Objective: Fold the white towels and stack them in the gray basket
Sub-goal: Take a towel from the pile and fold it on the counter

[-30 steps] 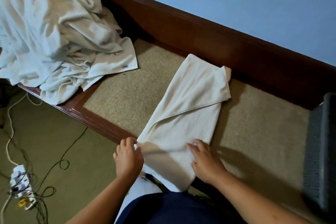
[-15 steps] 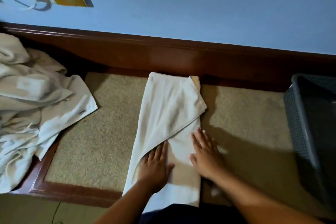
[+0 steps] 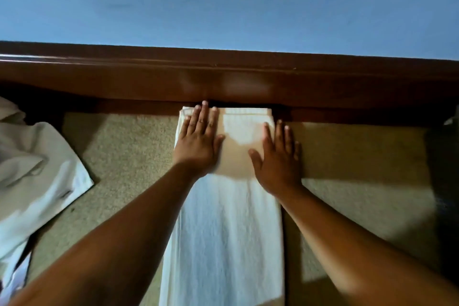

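Note:
A white towel (image 3: 228, 231) lies as a long narrow strip on the beige carpeted surface (image 3: 129, 156), reaching from the near edge up to the wooden rail. My left hand (image 3: 198, 139) presses flat on the towel's far left corner, fingers straight. My right hand (image 3: 278, 156) lies flat on the towel's far right edge, its outer fingers partly over the carpet. At the far right edge a dark shape (image 3: 447, 181) shows, too dim to tell whether it is the gray basket.
A heap of unfolded white towels (image 3: 32, 176) spreads over the left side of the carpeted surface. A dark wooden rail (image 3: 223, 74) runs along the back under a blue wall (image 3: 223, 0). Bare carpet lies on both sides of the strip.
Both hands have slid from the towel's near part up to its far end by the rail. The diagonal flap is gone and the towel now lies as a flat strip.

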Demonstrator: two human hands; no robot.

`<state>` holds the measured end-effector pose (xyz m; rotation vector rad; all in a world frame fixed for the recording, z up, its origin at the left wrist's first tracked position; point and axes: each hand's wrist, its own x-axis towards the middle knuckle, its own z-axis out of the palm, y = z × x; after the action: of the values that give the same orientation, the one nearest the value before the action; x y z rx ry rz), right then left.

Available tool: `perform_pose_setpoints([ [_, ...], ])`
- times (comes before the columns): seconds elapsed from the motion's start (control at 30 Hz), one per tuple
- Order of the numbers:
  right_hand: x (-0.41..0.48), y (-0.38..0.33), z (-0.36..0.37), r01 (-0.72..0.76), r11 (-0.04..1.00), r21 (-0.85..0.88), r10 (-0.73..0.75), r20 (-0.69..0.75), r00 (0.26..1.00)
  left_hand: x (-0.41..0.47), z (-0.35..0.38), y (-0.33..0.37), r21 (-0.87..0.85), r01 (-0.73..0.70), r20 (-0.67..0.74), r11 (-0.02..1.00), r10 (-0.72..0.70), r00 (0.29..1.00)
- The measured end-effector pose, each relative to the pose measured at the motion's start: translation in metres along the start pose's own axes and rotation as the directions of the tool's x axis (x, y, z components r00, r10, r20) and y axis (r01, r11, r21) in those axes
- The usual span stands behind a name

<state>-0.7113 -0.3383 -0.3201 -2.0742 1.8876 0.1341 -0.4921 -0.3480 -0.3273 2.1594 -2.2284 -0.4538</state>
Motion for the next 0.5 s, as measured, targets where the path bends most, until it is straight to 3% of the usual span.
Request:
perform_pose_setpoints([
  [0.17, 0.011, -0.004, -0.025, -0.120, 0.992, 0.032, 0.118, 0.051, 0.992, -0.023, -0.006, 0.004, 0.004, 0.055, -0.007, 0.998, -0.055, 0.998],
  [0.27, -0.018, -0.004, -0.039, -0.270, 0.962, 0.049, 0.258, 0.174, 0.950, -0.076, -0.002, 0.006, 0.031, 0.087, 0.091, 0.996, -0.090, 0.992],
  [0.37, -0.082, -0.005, -0.040, -0.192, 0.981, 0.013, 0.182, 0.263, 0.948, -0.156, 0.013, 0.007, 0.029, 0.051, 0.122, 0.998, -0.054, 0.991],
  [0.5, -0.184, 0.006, -0.024, -0.132, 0.990, -0.041, 0.139, 0.314, 0.939, -0.267, 0.037, 0.012, -0.001, 0.106, 0.160, 0.994, -0.104, 0.982],
])
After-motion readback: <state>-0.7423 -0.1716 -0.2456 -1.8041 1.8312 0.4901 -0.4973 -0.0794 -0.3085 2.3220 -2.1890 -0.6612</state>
